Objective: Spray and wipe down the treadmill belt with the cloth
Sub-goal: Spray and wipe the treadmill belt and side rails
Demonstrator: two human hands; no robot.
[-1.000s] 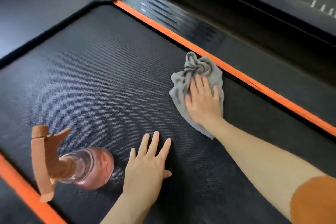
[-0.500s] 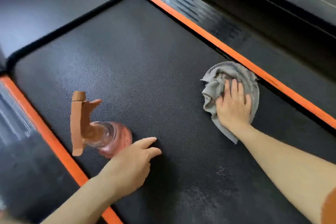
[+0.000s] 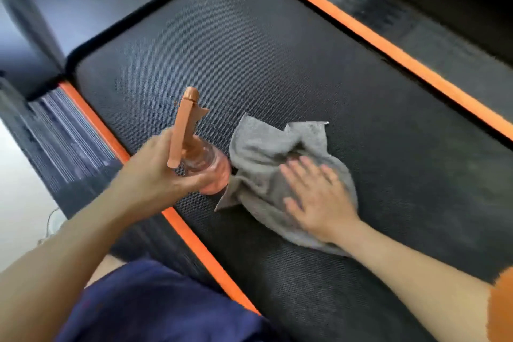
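Observation:
The black textured treadmill belt (image 3: 249,50) fills most of the head view. A crumpled grey cloth (image 3: 266,147) lies on it at centre. My right hand (image 3: 316,197) presses flat on the cloth, fingers spread. My left hand (image 3: 158,175) grips a clear pink spray bottle (image 3: 213,169) with an orange trigger head, just left of the cloth and touching its edge. I cannot tell whether the bottle rests on the belt.
Orange stripes (image 3: 191,239) border the belt on both sides, with ribbed black side rails (image 3: 69,130) beyond them. The dark motor cover (image 3: 83,0) lies at the top left. My knee in dark blue fabric (image 3: 155,305) is at the bottom left.
My left hand has taken hold of the spray bottle. My right hand has slid the cloth leftward across the belt until it is beside the bottle.

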